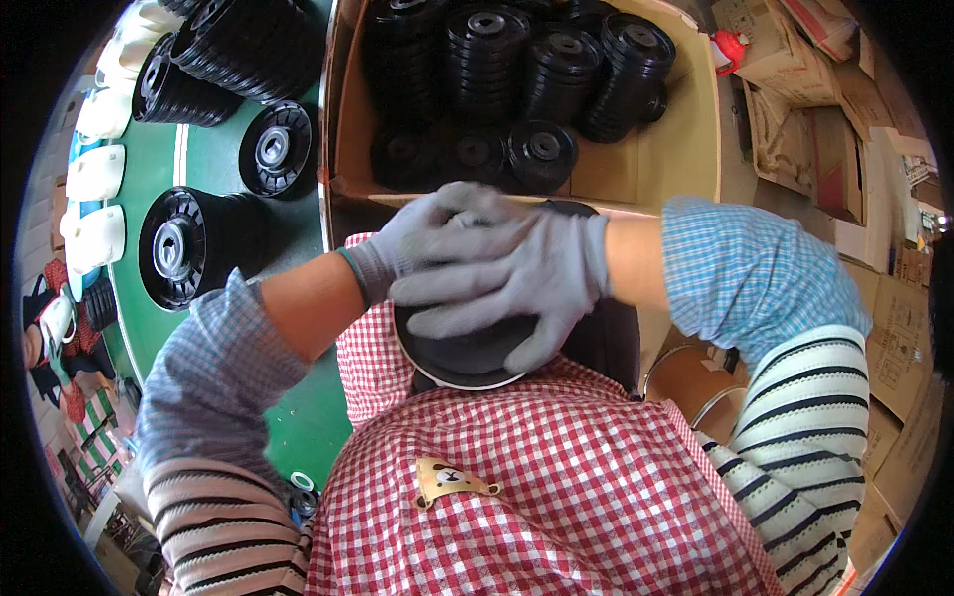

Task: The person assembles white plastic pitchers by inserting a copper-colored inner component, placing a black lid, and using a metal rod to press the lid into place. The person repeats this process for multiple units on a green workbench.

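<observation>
Both my gloved hands are at mid-frame over a black disc (467, 353) held against my apron (556, 477). My right hand (527, 283) lies spread across its top, fingers loosely curled on the rim; my left hand (437, 233) is partly hidden, so I cannot tell its grip. The box (686, 149) at upper centre holds many stacked discs, and more lie on the green table (214, 164) upper left, so I judge much work remains.
</observation>
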A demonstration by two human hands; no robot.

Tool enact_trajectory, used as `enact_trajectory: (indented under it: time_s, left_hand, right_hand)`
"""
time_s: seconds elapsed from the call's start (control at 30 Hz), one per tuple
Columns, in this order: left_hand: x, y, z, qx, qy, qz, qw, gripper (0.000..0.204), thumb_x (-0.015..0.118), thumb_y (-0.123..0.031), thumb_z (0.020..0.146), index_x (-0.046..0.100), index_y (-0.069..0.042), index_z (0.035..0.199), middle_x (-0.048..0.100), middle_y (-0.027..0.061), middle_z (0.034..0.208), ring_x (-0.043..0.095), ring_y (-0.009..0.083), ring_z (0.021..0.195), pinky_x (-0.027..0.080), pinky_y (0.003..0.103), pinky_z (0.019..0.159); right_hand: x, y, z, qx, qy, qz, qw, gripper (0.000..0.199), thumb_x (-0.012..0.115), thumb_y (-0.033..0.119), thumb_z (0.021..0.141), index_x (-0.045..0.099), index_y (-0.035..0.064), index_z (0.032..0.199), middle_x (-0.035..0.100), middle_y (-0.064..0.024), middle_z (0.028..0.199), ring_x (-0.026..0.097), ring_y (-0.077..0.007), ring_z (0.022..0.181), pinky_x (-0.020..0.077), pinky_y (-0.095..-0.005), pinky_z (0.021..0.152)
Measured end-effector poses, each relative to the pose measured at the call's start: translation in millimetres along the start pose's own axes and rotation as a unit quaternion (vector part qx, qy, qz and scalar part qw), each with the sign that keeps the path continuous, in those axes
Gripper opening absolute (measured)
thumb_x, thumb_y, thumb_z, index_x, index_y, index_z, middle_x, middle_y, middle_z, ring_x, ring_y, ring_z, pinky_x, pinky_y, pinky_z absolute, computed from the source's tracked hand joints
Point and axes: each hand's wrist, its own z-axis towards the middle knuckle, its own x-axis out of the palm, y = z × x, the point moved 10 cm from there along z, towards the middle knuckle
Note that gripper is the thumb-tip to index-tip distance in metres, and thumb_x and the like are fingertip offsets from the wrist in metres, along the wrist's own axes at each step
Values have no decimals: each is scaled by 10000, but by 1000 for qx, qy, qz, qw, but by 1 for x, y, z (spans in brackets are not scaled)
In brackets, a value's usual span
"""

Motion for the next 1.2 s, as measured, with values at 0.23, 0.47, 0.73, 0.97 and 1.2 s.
enact_trajectory:
  time_s: [0.23,0.47,0.73,0.97,1.2]
  left_hand:
    - [17,22,42,-216,145,194,946,354,627,-415,952,682,-70,1007,688,191,860,682,397,879,531,473,750]
    - [11,29,-21,-249,-9,-373,894,282,573,-160,1022,580,-48,1280,605,113,1331,615,278,1196,521,401,988]
    - [28,55,14,-227,79,41,970,434,666,-442,925,683,-21,1028,683,232,909,676,402,887,531,473,820]
    - [-8,-53,49,102,25,92,990,267,681,-328,917,722,-65,939,690,163,827,684,370,784,540,467,728]
    - [-3,-108,-67,11,3,299,954,804,889,-377,634,582,-57,1305,585,190,1307,542,410,1261,409,528,1096]
  right_hand:
    - [7,36,33,91,-113,-124,982,525,630,551,882,683,179,1249,442,-82,1550,309,-342,1484,153,-674,1169]
    - [-25,-7,-3,56,-13,2,998,890,784,672,611,626,208,1354,477,-106,1529,322,-356,1468,130,-621,1196]
    - [24,27,25,63,-68,-53,994,566,651,497,862,629,209,1348,347,-112,1617,218,-373,1535,189,-721,1135]
    - [-20,28,25,146,-123,-122,974,664,599,614,890,591,178,1390,352,-150,1598,262,-403,1491,116,-654,1177]
    - [-44,38,-109,322,-531,-129,774,490,452,278,1086,457,6,1494,409,-247,1532,385,-393,1441,294,-434,1198]
